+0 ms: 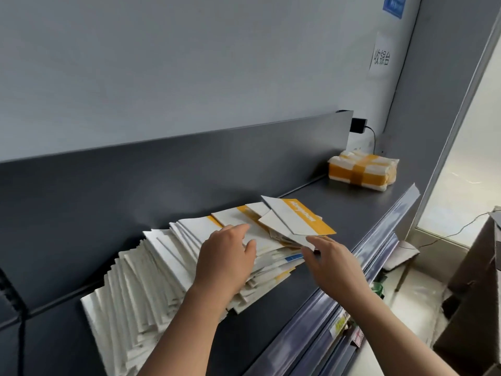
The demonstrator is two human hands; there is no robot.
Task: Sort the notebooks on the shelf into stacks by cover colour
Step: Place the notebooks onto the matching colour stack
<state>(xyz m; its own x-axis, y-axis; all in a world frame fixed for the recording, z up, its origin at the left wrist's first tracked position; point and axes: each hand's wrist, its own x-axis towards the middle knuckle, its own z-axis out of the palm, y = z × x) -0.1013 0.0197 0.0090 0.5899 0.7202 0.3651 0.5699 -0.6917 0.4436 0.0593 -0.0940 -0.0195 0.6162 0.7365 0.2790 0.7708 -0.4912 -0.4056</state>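
- My left hand (226, 257) lies flat on the notebooks (151, 272), fingers straight and a little spread. It presses the heap down and grasps nothing.
- My right hand (329, 260) is at 3 o'clock of the left one, just apart from it. Its thumb and forefinger pinch the near corner of the top notebook (298, 215).
- The top notebook is white with an orange band that carries white lettering. It sits tilted, its near edge raised off the heap.
- The notebooks lie fanned and overlapping on the shelf (339, 202), running from 7 o'clock close to me up towards 1 o'clock.
- Most show white covers. The orange bands gather at the 1 o'clock end, under the top notebook.
- A blue-banded notebook (294, 257) peeps from the heap's edge between my two hands.
- At 1 o'clock of the heap, well apart from it, a wrapped bundle (363, 172) sits at the shelf's far end, white and crossed with orange tape.
- At 12 o'clock of the bundle a black plug (357, 125) sits on the wall, with its cable dropping behind the bundle.
- Higher at 12 o'clock hangs a paper sign (381, 59) with dark characters.
- A clear strip (379, 248) runs along the shelf's front lip, at 3 o'clock of my right hand.
- Brown boxes (471, 294) stand at 3 o'clock, below shelf level.
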